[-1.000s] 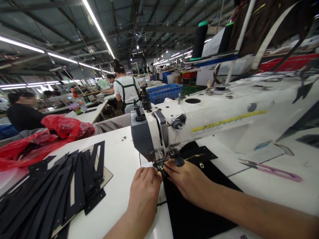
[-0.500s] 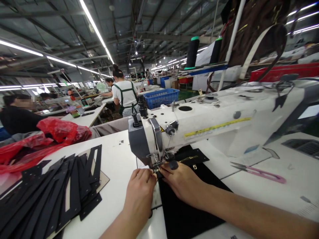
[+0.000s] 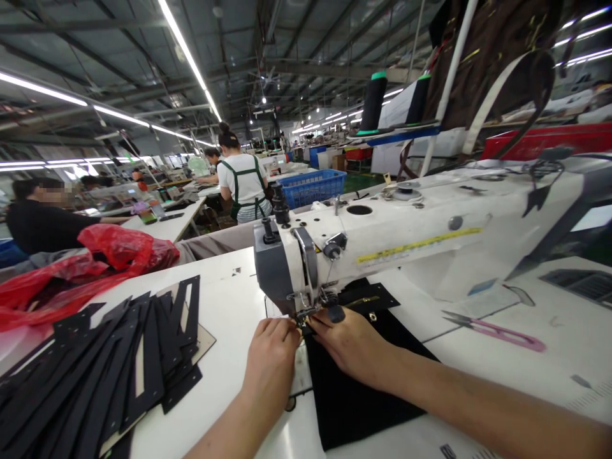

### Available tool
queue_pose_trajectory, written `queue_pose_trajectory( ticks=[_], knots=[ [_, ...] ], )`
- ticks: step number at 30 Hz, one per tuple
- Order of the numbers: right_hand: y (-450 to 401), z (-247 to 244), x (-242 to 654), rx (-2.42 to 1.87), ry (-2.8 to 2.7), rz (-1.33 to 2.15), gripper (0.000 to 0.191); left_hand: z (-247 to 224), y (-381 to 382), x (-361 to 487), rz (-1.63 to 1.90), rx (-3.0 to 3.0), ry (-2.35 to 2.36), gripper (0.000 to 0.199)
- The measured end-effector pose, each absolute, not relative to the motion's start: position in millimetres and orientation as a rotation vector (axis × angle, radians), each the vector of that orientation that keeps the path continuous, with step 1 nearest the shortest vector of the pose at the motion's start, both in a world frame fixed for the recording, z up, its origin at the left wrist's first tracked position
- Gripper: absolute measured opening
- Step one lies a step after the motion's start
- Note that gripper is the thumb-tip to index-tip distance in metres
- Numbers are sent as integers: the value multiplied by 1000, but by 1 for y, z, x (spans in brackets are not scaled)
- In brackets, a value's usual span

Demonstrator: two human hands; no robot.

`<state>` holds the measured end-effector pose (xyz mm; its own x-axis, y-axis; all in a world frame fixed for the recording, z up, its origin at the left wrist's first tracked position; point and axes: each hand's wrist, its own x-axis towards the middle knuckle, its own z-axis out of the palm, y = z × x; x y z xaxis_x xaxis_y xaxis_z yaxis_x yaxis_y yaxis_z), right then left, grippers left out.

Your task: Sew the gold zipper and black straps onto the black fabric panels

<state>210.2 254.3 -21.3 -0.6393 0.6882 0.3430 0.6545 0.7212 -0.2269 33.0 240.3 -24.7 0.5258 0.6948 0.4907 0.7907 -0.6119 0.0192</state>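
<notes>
One black cloth (image 3: 354, 408) is lying under your right hand (image 3: 351, 341), probably handling light and soft, best held flat near its edge. Your right hand is resting nearly flat, your left hand (image 3: 271, 354) half-curled; whether either is pinching, I cannot tell. One pair of snips (image 3: 480, 325), one sewing machine (image 3: 411, 236) and two spools (image 3: 373, 105) are sitting beyond.

Beamed ceiling (image 3: 119, 54), strip lights (image 3: 186, 51), white background table (image 3: 179, 223), green floor (image 3: 356, 183)
</notes>
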Motion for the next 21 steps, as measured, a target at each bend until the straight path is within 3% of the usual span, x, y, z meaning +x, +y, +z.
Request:
queue_pose_trajectory(
  ticks=[10, 17, 21],
  knots=[
    [258, -27, 209, -1036, -2466, 110, 21, -28, 243, 34, -727, -2510, -1337, 10],
    [211, -30, 242, -1178, -2415, -412, 44, -10, 214, 26, -735, -2561, -1390, 18],
    [162, -33, 259, -838, -2488, -735, 28, 4, 185, 15, -587, -2758, -1417, 23]
  ],
)
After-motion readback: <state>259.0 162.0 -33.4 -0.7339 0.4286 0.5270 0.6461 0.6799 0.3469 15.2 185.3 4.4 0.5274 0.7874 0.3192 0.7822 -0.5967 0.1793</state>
